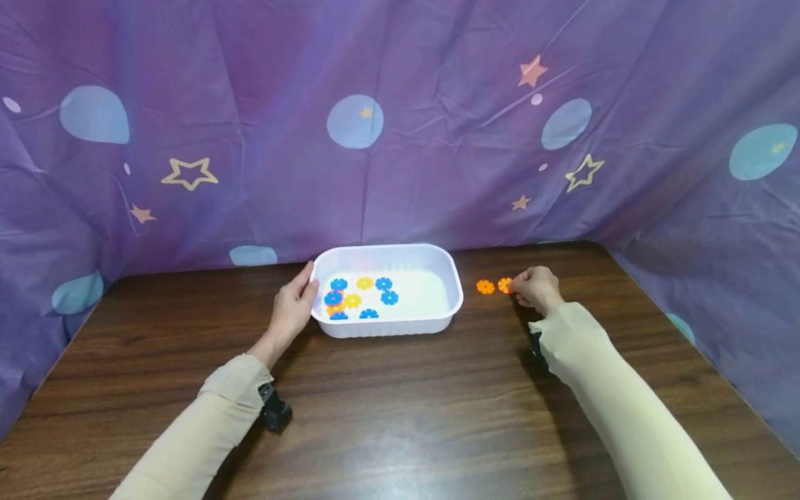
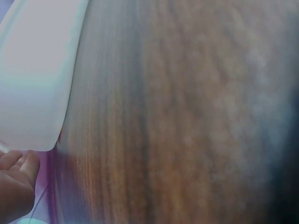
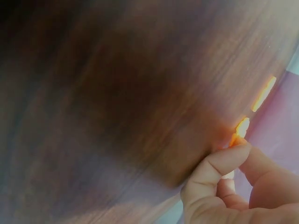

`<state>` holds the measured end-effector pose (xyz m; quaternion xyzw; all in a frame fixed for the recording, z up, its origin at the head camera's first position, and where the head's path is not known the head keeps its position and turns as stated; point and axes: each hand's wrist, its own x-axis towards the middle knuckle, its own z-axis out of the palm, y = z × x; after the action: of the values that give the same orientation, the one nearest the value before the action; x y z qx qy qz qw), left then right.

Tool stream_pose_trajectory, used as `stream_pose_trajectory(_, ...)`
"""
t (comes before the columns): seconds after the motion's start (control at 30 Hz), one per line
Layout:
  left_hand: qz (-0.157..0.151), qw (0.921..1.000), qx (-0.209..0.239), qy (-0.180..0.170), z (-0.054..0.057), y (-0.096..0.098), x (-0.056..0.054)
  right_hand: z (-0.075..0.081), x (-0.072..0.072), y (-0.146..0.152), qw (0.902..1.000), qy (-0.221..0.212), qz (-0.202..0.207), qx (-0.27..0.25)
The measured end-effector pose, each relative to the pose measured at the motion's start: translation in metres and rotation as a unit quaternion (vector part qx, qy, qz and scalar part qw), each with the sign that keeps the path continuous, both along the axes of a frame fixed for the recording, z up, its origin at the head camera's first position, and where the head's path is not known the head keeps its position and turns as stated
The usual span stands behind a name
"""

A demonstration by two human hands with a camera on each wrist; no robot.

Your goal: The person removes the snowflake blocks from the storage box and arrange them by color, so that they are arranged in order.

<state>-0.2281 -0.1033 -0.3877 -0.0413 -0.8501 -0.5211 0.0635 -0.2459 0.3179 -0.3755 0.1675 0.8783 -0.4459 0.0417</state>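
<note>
A white plastic tray (image 1: pixel 450 278) stands on the wooden table and holds several blue, yellow and orange flower-shaped discs (image 1: pixel 362 297). My left hand (image 1: pixel 294 309) rests flat against the tray's left wall, fingers straight; the left wrist view shows that wall (image 2: pixel 32 84) and my fingertips (image 2: pixel 16 182). Right of the tray two orange discs lie on the table. My right hand (image 1: pixel 534 288) pinches the nearer orange disc (image 1: pixel 504 285), seen edge-on (image 3: pixel 240 128) at my fingertips. The other orange disc (image 1: pixel 485 287) lies loose just left of it (image 3: pixel 264 93).
The dark wooden table (image 1: pixel 400 417) is ringed at the back and both sides by a purple curtain (image 1: pixel 400 125) with stars and circles. Small black wrist cameras (image 1: pixel 275 410) sit under both sleeves.
</note>
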Motion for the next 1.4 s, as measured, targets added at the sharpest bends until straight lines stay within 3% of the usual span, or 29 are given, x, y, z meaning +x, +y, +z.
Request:
stream_pose_trajectory(0.23, 0.006, 1.0000, -0.001, 0.003, 0.001, -0.001, -0.001, 0.004, 0.000, -0.002, 0.9997, 0.021, 0.005, 0.004)
stream_pose_trajectory(0.47, 0.000, 1.0000, -0.006, 0.005, -0.004, 0.000, 0.000, 0.003, 0.003, -0.001, 0.9999, 0.012, 0.001, -0.002)
stream_pose_trajectory(0.73, 0.003, 0.9999, -0.010, 0.013, -0.004, 0.000, -0.001, 0.009, 0.007, -0.012, 0.9973, 0.047, -0.003, -0.057)
stream_pose_trajectory(1.03, 0.011, 0.9997, -0.018, 0.016, -0.003, -0.001, -0.002, 0.038, 0.004, -0.073, 0.9779, 0.099, 0.037, -0.181)
stream_pose_trajectory(1.17, 0.009, 0.9997, -0.017, 0.018, -0.004, -0.001, -0.001, 0.044, 0.002, -0.110, 0.9728, 0.103, 0.049, -0.201)
stream_pose_trajectory(1.4, 0.009, 0.9996, -0.020, 0.015, -0.001, -0.001, 0.000, 0.045, -0.002, -0.170, 0.9748, 0.070, 0.066, -0.201)
